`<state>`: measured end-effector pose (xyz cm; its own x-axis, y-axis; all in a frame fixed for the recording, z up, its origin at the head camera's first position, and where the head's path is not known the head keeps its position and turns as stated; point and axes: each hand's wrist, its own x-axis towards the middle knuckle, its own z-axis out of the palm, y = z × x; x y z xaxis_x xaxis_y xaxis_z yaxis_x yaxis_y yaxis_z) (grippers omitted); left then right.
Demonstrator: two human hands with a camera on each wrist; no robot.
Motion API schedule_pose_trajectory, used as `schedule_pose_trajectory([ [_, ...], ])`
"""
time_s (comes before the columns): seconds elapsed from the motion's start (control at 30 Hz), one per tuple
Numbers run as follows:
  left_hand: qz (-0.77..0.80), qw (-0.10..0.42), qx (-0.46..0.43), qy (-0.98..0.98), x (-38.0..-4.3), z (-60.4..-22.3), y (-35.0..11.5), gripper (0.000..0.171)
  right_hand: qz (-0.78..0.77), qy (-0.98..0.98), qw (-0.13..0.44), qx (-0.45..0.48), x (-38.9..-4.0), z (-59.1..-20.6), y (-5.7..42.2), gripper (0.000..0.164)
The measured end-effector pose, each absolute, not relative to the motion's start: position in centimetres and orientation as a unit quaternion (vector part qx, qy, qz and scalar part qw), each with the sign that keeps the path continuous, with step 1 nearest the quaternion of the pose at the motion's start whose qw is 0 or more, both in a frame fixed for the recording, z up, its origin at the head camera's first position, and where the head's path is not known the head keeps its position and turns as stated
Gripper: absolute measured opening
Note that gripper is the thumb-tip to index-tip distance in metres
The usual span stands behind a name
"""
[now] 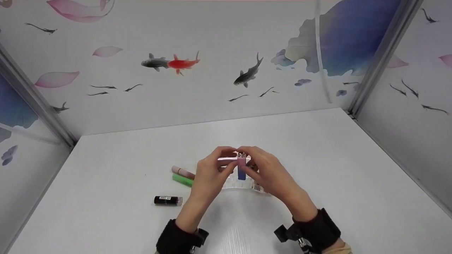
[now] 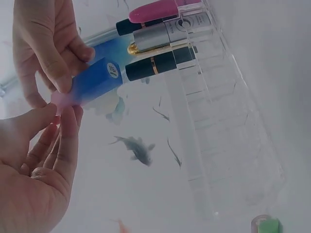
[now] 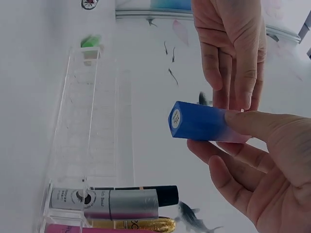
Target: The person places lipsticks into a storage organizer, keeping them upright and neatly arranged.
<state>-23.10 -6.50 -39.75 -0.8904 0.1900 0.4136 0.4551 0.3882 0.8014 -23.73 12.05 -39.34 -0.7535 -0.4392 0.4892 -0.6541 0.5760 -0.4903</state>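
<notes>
A lipstick tube (image 2: 97, 80), blue fading to pink with a round white label on its blue end, is between my two hands above the table. My right hand (image 1: 266, 169) grips it, the thumb along its side in the right wrist view. With thumb and fingers, my left hand (image 1: 212, 171) pinches the pink end. A pale pink bar (image 1: 227, 159) shows by the left fingers in the head view. Below the hands stands a clear organizer (image 3: 92, 111) with compartments. At one end it holds a silver tube (image 3: 131, 204), a gold one (image 3: 155, 224), a pink one (image 2: 155, 10) and dark green ones (image 2: 150, 67).
Left of the hands, a pinkish tube (image 1: 183, 172) and a green tube (image 1: 182, 180) lie side by side on the white table (image 1: 106, 211). Nearer me lies a black lipstick (image 1: 168, 200) with a clear end. Printed panels with fish (image 1: 183, 63) border the table.
</notes>
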Motion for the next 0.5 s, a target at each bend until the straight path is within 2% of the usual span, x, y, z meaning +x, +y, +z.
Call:
schedule_pose_trajectory([
  [0.2,-0.487,0.113,-0.197,-0.844,-23.2,-40.5,-5.9,0.026,0.294,-0.884,0.190,0.309,-24.3,-39.8,12.7,0.029],
  [0.5,-0.493,0.065,-0.228,-0.837,-23.5,-41.7,-5.5,0.028,0.278,-0.897,0.180,0.292,-24.9,-40.3,13.1,0.018],
])
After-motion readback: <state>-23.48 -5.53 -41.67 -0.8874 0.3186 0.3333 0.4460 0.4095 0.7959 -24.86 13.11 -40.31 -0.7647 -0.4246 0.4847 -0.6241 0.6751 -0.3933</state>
